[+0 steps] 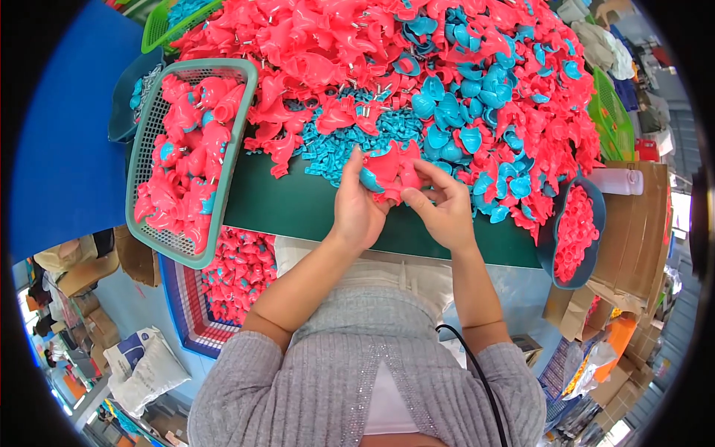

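**Q:** Head camera, looking down: what are you holding?

**Me:** Both my hands meet on one pink plastic toy piece (392,170). My left hand (356,212) cups it from below and from the left, fingers curled around it, with a small blue part (370,181) pressed against its left edge. My right hand (445,208) pinches the piece's right side between thumb and fingertips. Neither hand is loose; both grip the same piece, just above the near edge of the green table (298,208).

**Q:** How far along does the work look?

**Me:** Judging by the piles, there is a good deal behind me and much more ahead. Beyond my grip, the big heap of pink pieces (313,52) and blue shells (462,112) covers most of the table. Left of my grip, the green mesh basket (149,134) is nearly full of pink pieces with blue parts on them, which I take for finished ones. Below that basket, a striped bin (186,313) holds more.

**Q:** And to the right of your grip?

**Me:** A dark bowl (592,246) of small pink ring-like parts, with cardboard boxes (633,223) past it.
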`<state>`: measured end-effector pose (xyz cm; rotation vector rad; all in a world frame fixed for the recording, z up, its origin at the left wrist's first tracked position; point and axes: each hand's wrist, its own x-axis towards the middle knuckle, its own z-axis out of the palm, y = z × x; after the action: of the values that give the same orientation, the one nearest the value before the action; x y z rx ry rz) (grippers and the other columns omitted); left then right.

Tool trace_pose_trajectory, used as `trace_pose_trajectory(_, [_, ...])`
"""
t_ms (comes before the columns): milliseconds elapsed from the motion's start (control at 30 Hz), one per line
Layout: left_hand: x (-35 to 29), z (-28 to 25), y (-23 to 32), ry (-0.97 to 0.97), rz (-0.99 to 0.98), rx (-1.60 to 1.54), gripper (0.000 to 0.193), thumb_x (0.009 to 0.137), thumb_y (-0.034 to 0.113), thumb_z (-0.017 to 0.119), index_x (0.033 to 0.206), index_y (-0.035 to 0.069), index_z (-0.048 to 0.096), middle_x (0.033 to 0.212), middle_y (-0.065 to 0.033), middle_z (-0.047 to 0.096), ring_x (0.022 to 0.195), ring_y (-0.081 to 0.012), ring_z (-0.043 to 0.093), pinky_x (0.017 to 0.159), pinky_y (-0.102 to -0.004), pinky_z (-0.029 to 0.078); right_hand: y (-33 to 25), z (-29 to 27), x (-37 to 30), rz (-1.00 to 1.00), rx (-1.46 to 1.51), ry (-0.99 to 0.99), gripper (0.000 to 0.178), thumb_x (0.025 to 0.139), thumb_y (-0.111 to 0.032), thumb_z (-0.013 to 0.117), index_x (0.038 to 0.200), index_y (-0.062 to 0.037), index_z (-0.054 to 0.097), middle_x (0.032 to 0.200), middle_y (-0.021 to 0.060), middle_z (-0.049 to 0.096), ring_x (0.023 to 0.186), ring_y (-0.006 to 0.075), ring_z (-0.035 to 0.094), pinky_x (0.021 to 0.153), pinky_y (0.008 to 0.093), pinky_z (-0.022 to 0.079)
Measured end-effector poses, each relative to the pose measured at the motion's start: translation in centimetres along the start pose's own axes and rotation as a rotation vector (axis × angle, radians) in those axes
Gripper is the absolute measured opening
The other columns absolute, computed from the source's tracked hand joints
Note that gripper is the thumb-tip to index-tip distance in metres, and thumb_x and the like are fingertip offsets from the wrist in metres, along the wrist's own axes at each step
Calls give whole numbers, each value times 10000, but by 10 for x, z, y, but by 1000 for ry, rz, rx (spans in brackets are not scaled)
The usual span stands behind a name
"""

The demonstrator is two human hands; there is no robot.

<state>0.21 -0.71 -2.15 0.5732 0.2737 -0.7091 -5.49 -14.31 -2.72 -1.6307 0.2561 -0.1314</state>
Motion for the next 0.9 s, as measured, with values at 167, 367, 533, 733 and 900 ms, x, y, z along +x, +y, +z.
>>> trace_pose_trajectory(167, [2, -9, -3, -12, 50, 10, 477, 998, 474, 313, 1178, 73, 498, 1089, -91, 632, 944, -170, 617, 782, -311, 496, 1, 8, 1, -40, 113, 51, 461, 809, -115, 737, 1176, 101, 560, 1021, 150, 648, 904, 156, 623, 748, 293, 546])
trace_pose_trajectory(367, [-2, -9, -6, -8, 143, 91, 467, 1010, 464, 271, 1142, 72, 488, 1032, -101, 629, 877, -185, 620, 739, -327, 508, -14, 11, 3, 173, 379, 39, 352, 843, -56, 669, 1153, 80, 573, 1060, 149, 654, 953, 174, 635, 825, 295, 523])
trace_pose_trajectory(533, [-3, -9, 9, -29, 68, 67, 498, 1002, 501, 257, 1142, 83, 489, 1042, -97, 624, 867, -190, 626, 732, -349, 516, -21, -2, 3, -557, -396, 98, 473, 715, -45, 726, 1149, 77, 587, 1139, 186, 631, 1109, 323, 589, 927, 415, 479])
trace_pose_trajectory(733, [-13, -3, 13, -38, -63, 192, 558, 996, 537, 207, 1188, 97, 491, 1076, -56, 612, 940, -141, 618, 778, -306, 528, -39, 0, 8, -742, -557, -151, 515, 644, -37, 744, 1133, 52, 610, 1172, 210, 610, 1174, 421, 533, 947, 452, 462])
trace_pose_trajectory(900, [-14, -4, 11, -92, -40, 225, 557, 996, 536, 203, 1188, 101, 493, 1055, -48, 610, 919, -129, 614, 776, -301, 527, -41, -2, 8, -740, -577, -201, 506, 646, -29, 739, 1128, 56, 611, 1168, 210, 612, 1167, 420, 539, 934, 448, 473])
